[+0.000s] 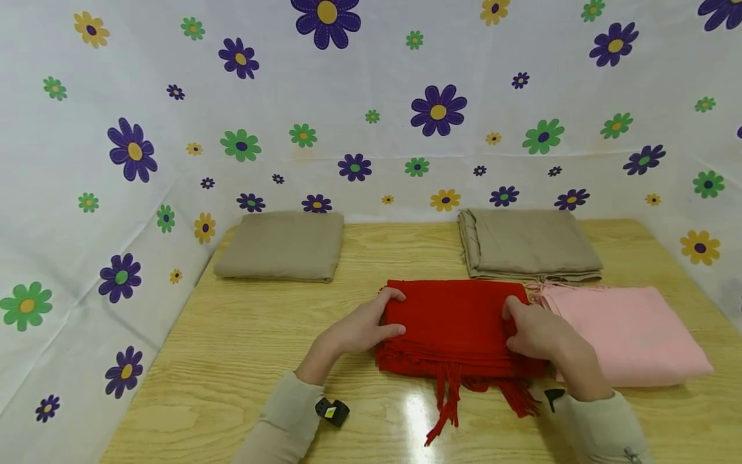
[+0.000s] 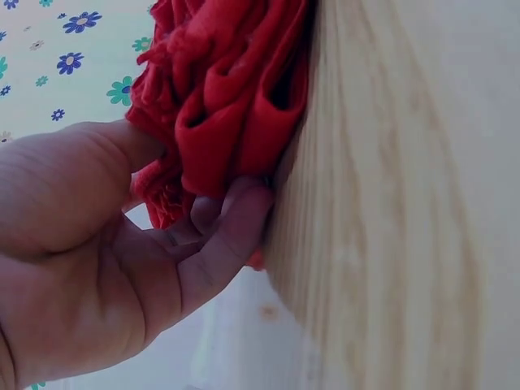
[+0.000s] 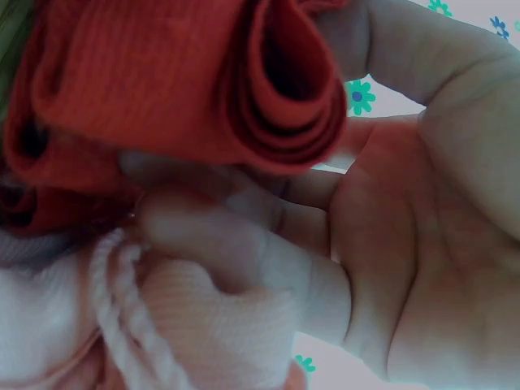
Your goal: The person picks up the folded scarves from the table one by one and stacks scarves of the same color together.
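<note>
A folded red scarf [image 1: 452, 316] with fringe lies on the table, its tassels hanging toward the front edge. At its left end, my left hand [image 1: 369, 323] grips the layers; in the left wrist view the thumb lies against the folds and the fingers [image 2: 231, 231] reach under near the tabletop. My right hand [image 1: 539, 328] holds the right end, with fingers [image 3: 236, 244] beneath the rolled red layers [image 3: 284, 89]. Just right of that hand lies a folded pink scarf [image 1: 626, 335], whose twisted fringe [image 3: 130, 301] is close to my right fingers.
Two folded beige cloths lie at the back of the wooden table [image 1: 243, 361]: one on the left [image 1: 284, 245], one on the right [image 1: 530, 241], just behind the red and pink scarves. A flower-patterned white sheet [image 1: 371, 84] hangs behind and along the sides.
</note>
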The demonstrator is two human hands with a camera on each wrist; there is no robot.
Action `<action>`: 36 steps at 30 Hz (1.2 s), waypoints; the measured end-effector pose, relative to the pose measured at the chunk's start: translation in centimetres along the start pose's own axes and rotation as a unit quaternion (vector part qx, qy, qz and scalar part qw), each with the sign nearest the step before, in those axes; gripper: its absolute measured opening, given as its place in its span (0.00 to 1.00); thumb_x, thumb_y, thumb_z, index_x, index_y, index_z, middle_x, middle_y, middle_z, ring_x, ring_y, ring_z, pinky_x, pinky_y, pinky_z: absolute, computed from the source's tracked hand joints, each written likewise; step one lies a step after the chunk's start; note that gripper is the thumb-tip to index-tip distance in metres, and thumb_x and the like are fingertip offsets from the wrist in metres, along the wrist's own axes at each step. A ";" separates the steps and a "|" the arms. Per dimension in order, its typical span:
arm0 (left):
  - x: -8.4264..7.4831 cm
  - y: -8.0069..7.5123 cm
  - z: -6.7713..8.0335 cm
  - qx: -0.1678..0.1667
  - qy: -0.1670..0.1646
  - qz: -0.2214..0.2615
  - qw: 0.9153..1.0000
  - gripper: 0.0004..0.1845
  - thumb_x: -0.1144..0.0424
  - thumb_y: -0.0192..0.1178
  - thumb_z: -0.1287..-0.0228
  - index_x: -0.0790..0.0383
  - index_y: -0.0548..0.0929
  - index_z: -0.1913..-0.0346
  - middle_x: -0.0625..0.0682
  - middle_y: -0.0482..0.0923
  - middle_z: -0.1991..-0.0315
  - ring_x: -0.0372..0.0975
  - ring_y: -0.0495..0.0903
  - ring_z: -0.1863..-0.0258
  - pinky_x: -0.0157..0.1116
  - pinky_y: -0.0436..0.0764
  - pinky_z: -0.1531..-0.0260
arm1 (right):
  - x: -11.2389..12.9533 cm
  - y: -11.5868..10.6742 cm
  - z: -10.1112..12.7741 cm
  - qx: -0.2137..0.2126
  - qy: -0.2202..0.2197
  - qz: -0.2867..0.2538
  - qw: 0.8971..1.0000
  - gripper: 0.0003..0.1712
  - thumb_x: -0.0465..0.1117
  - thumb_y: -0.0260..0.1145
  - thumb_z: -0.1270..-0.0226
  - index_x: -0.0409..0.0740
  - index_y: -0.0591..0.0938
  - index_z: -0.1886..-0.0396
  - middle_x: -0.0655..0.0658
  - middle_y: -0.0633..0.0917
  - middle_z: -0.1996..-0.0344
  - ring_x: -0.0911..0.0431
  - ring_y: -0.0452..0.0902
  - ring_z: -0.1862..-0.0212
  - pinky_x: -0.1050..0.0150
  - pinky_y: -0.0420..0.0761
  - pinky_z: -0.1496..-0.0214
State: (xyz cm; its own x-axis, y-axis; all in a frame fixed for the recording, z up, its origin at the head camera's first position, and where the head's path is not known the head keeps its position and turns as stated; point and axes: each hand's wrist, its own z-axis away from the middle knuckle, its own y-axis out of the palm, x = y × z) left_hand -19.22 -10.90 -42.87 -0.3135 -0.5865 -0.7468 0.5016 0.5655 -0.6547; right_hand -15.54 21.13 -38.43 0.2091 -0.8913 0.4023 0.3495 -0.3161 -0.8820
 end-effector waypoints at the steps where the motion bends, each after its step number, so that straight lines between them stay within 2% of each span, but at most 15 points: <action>1: 0.1 0.0 0.0 0.000 0.001 -0.001 1.000 0.28 0.58 0.60 0.28 0.56 0.63 0.32 0.54 0.77 0.51 0.42 0.75 0.58 0.41 0.73 0.50 | 0.0 0.0 0.0 0.001 0.001 -0.001 1.000 0.19 0.31 0.66 0.45 0.36 0.69 0.55 0.46 0.74 0.80 0.54 0.67 0.76 0.61 0.68 0.72; 11: 0.5 -0.2 0.2 0.001 0.005 0.004 1.000 0.27 0.58 0.60 0.28 0.57 0.62 0.32 0.54 0.77 0.53 0.42 0.74 0.60 0.40 0.73 0.51 | 0.2 0.0 -0.2 0.004 0.003 -0.010 1.000 0.19 0.31 0.66 0.45 0.36 0.69 0.55 0.46 0.73 0.80 0.54 0.67 0.76 0.61 0.68 0.72; 17: 0.3 -0.4 0.3 0.011 0.004 0.002 1.000 0.28 0.57 0.59 0.28 0.57 0.62 0.31 0.55 0.76 0.48 0.42 0.75 0.55 0.42 0.73 0.47 | 0.2 0.1 -0.1 0.003 0.005 -0.015 1.000 0.20 0.30 0.66 0.45 0.37 0.70 0.55 0.46 0.73 0.79 0.53 0.68 0.75 0.60 0.68 0.70; 23: -0.1 -0.9 0.4 0.018 0.013 -0.016 1.000 0.29 0.56 0.58 0.27 0.59 0.62 0.29 0.56 0.72 0.37 0.44 0.74 0.43 0.44 0.70 0.37 | 0.5 -0.6 0.3 0.002 0.017 0.001 1.000 0.21 0.31 0.67 0.44 0.35 0.71 0.52 0.45 0.77 0.76 0.52 0.69 0.72 0.59 0.70 0.69; 25: -0.3 -1.2 0.4 0.021 0.011 -0.021 0.999 0.29 0.56 0.57 0.26 0.59 0.63 0.29 0.55 0.71 0.36 0.43 0.74 0.43 0.43 0.70 0.37 | 0.8 -0.8 0.5 -0.002 0.026 0.011 1.000 0.22 0.32 0.68 0.44 0.35 0.71 0.51 0.43 0.80 0.73 0.52 0.71 0.72 0.58 0.72 0.69; 26: -0.5 -1.3 0.5 0.025 0.008 -0.021 0.999 0.29 0.56 0.57 0.26 0.59 0.62 0.28 0.55 0.73 0.39 0.43 0.77 0.47 0.42 0.71 0.39 | 1.0 -0.9 0.6 -0.004 0.032 0.016 0.999 0.22 0.32 0.68 0.43 0.34 0.71 0.50 0.42 0.81 0.72 0.52 0.72 0.72 0.57 0.73 0.69; 29: -0.6 -1.8 0.7 0.026 0.007 -0.025 0.999 0.28 0.57 0.57 0.26 0.59 0.63 0.28 0.53 0.76 0.48 0.41 0.77 0.55 0.40 0.75 0.47 | 1.6 -1.0 0.6 -0.023 0.046 0.040 0.998 0.22 0.36 0.67 0.41 0.34 0.71 0.49 0.38 0.81 0.68 0.48 0.75 0.69 0.52 0.76 0.68; 32: -0.5 -2.3 1.1 0.018 0.009 -0.019 1.000 0.27 0.57 0.56 0.26 0.59 0.64 0.29 0.52 0.76 0.53 0.42 0.77 0.56 0.39 0.77 0.53 | 2.8 -0.7 0.3 -0.060 0.045 0.063 0.995 0.25 0.40 0.66 0.38 0.32 0.71 0.45 0.30 0.79 0.59 0.38 0.77 0.59 0.42 0.78 0.59; 36: 0.0 -3.6 2.0 -0.006 0.007 -0.028 1.000 0.27 0.57 0.56 0.26 0.60 0.65 0.30 0.58 0.74 0.46 0.45 0.76 0.50 0.41 0.78 0.53 | 5.1 0.5 -0.5 -0.120 0.007 0.067 0.990 0.31 0.42 0.65 0.37 0.34 0.71 0.37 0.24 0.72 0.44 0.29 0.71 0.46 0.34 0.75 0.50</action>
State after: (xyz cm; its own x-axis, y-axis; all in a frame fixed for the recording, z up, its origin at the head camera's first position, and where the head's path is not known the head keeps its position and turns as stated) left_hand -19.41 -14.02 -40.28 -0.3514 -0.6094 -0.7107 0.4741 0.5388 -0.6964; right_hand -14.78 16.24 -36.94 0.2252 -0.9345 0.2757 0.0913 -0.2615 -0.9609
